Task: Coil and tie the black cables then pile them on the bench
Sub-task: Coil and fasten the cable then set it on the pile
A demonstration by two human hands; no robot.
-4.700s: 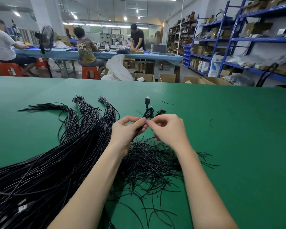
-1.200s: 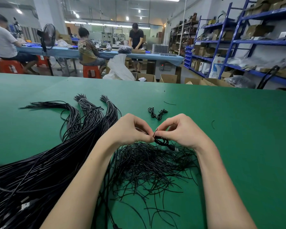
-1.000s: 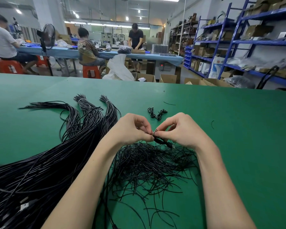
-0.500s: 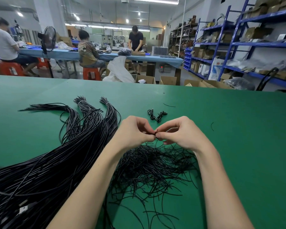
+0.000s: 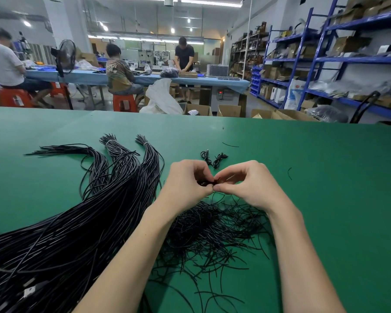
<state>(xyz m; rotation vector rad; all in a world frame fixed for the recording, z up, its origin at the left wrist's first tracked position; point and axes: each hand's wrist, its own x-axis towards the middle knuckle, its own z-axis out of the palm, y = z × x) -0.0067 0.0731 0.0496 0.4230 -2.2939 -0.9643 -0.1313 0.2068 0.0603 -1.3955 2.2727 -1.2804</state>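
Bench (image 5: 325, 199) right side: bare green, open passage | left: long cable bundles (image 5: 77, 222) block | centre near: loose tie-wire heap (image 5: 212, 227) | centre far: two coiled cables (image 5: 213, 157), free beyond.

You're in factory assembly workshop: green tabletop (image 5: 303, 166) heaped with black cable bundles (image 5: 81, 222), workers on red stools (image 5: 124, 102) along blue worktable (image 5: 212, 81), blue racking (image 5: 303, 57) stacked with cartons, open cardboard boxes (image 5: 229, 110) on floor.

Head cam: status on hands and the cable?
Left hand and right hand both pinch a small black cable, mostly hidden. Two tied coils lie beyond on the bench. Nothing in the way.
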